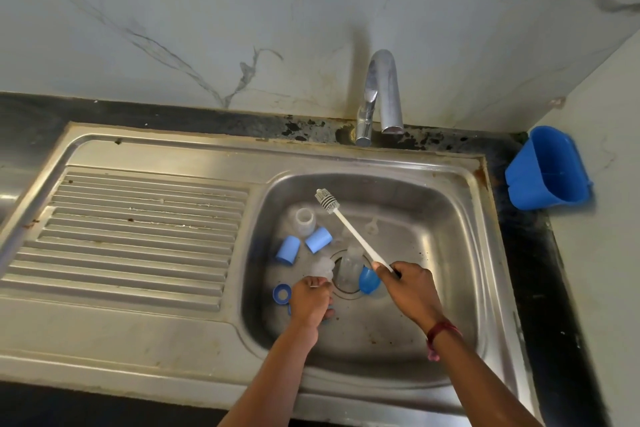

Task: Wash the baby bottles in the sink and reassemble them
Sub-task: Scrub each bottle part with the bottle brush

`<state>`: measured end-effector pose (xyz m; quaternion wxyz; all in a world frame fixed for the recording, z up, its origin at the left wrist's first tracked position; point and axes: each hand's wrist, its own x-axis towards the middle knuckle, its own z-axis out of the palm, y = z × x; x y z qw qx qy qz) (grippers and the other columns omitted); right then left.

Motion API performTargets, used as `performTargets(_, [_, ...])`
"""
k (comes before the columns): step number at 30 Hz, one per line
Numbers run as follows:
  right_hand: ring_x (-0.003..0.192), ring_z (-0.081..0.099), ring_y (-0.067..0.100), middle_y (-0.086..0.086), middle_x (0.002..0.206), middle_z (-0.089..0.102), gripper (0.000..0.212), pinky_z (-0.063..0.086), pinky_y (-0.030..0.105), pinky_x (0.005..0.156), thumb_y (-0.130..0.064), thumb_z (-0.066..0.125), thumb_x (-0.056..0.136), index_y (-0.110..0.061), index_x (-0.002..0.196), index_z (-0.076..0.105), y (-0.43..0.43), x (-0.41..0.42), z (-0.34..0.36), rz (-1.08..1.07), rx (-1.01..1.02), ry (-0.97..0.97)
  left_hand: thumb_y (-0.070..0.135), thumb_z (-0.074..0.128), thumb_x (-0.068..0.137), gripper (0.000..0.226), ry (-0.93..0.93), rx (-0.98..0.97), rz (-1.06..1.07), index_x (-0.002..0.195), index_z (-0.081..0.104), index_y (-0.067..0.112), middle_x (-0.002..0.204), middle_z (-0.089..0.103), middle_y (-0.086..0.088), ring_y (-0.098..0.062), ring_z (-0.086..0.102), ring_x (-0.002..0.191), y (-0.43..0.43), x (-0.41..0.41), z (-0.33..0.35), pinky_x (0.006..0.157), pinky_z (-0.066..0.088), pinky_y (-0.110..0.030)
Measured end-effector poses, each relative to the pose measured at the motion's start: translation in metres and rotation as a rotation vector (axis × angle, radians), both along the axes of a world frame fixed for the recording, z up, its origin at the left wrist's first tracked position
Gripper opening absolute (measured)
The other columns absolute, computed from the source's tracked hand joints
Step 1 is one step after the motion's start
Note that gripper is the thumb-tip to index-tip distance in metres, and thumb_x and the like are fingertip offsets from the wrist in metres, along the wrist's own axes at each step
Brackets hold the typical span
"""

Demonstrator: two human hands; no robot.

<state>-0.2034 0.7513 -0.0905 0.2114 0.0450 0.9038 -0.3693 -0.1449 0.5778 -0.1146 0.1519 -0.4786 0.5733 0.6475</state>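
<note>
Steel drainboard (138,218): ribbed, dull stainless sheet, pressed in one piece with the basin.
Blue ring (281,294): round plastic screw collar, flat on the basin floor, just left of the left hand.
Blue caps (288,250): two short, smooth plastic cylinders on their sides, near each other.
Clear bottle (305,220): translucent, lying behind the caps.
Left hand (311,298): fingers curled round a foamy piece (323,269), clear and soft-edged, likely a bottle, held low beside the drain.
Upright bottle (348,263): clear, standing on the drain.
Brush (327,201): thin white handle and ribbed bristle head, raised and touching nothing.
Step in hand: scrubbing the held piece, I judge. Tip its mouth toward the brush, feed the head straight in, then twist so the bristles reach the base.
Risk: wet plastic is slick, so the holding fingers need a firm wrap.
Dome cap (369,280): glossy blue, touching the drain rim.
Right hand (408,288): closed round the low end of the brush handle.
Sink (450,218): rounded steel basin, stained and scuffed.
</note>
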Motion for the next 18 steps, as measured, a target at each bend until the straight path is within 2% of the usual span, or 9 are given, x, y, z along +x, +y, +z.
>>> performTargets(4, [0.049, 0.034, 0.013, -0.003, 0.052, 0.038, 0.054, 0.034, 0.024, 0.049, -0.05, 0.06, 0.092, -0.014, 0.058, 0.038, -0.002, 0.007, 0.007, -0.005, -0.018, -0.004, -0.001, 0.055, 0.088, 0.018, 0.04, 0.019, 0.039, 0.076, 0.052, 0.013, 0.072, 0.045, -0.011, -0.024, 0.042, 0.07, -0.009, 0.005, 0.009, 0.064, 0.041, -0.036])
performTargets(6, [0.049, 0.034, 0.012, -0.004, 0.051, 0.037, 0.054, 0.033, 0.022, 0.05, -0.047, 0.06, 0.092, -0.015, 0.057, 0.037, -0.002, 0.01, 0.01, -0.005, -0.02, -0.004, 0.0, 0.055, 0.088, 0.014, 0.06, 0.006, 0.043, 0.081, 0.054, 0.012, 0.074, 0.046, -0.011, -0.024, 0.045, 0.073, -0.013, 0.008, 0.013, 0.067, 0.043, -0.036])
performTargets(9, [0.05, 0.037, 0.011, -0.004, 0.052, 0.04, 0.05, 0.034, 0.021, 0.051, -0.044, 0.061, 0.093, -0.016, 0.056, 0.041, -0.003, 0.015, 0.015, -0.013, -0.036, 0.0, 0.001, 0.054, 0.088, 0.013, 0.094, -0.018, 0.066, 0.082, 0.055, 0.012, 0.073, 0.046, -0.011, -0.023, 0.045, 0.072, -0.018, 0.012, 0.021, 0.065, 0.043, -0.034])
performTargets(13, [0.049, 0.038, 0.01, -0.006, 0.05, 0.042, 0.05, 0.035, 0.021, 0.05, -0.042, 0.063, 0.092, -0.018, 0.054, 0.041, -0.005, 0.022, 0.019, -0.037, -0.065, 0.006, -0.002, 0.052, 0.087, 0.022, 0.107, -0.053, 0.083, 0.072, 0.051, 0.013, 0.067, 0.041, -0.01, -0.016, 0.039, 0.056, -0.025, 0.014, 0.033, 0.049, 0.034, -0.026])
performTargets(18, [0.047, 0.037, 0.008, -0.008, 0.048, 0.04, 0.05, 0.032, 0.016, 0.046, -0.038, 0.064, 0.091, -0.021, 0.052, 0.038, -0.008, 0.031, 0.03, -0.015, -0.077, 0.026, -0.001, 0.053, 0.089, 0.019, 0.123, -0.099, 0.095, 0.073, 0.057, 0.009, 0.069, 0.047, -0.011, -0.018, 0.042, 0.059, -0.027, 0.021, 0.051, 0.049, 0.036, -0.028])
